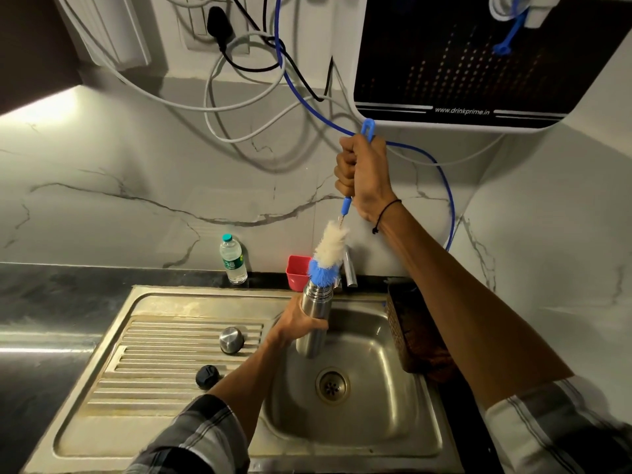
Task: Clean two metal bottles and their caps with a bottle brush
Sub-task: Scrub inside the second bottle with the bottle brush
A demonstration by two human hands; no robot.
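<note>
the left hand grips a metal bottle around its middle, holding it upright over the sink basin. the right hand is clenched around the blue handle of a bottle brush, raised high, with the blue bristle tip at the bottle's mouth. a silver cap and a black cap sit apart on the ribbed draining board. a plastic water bottle and a red cup stand on the tabletop behind the sink.
</note>
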